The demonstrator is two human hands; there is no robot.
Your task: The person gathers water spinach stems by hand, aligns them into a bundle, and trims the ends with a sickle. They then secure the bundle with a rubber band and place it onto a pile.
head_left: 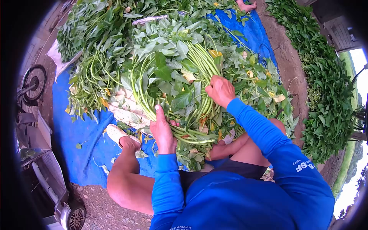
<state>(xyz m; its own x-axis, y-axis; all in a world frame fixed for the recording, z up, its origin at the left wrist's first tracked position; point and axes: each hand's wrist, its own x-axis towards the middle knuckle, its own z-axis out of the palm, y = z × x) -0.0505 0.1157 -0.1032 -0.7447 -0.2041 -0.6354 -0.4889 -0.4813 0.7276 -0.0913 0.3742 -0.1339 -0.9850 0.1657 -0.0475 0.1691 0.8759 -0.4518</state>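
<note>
My left hand [163, 132] is closed around a bunch of water spinach stems [142, 86], its thumb pointing up. The pale green stems curve away from it, and cut ends stick out to the right below. Further right, my right hand [221, 92] has its fingers curled down onto another upright bundle of green stems [201, 59]. Broad leaves [182, 99] fill the space between both hands. What lies under the right fingers is partly hidden.
Heaped greens [96, 27] lie on a blue tarp [82, 153]. Yellowed leaves [278, 98] are scattered through them. My shoe [117, 134] rests at the tarp's left. More leafy piles [326, 80] line the right, a wheel [33, 82] and car [50, 188] the left. Another person's foot [246, 5] shows at top.
</note>
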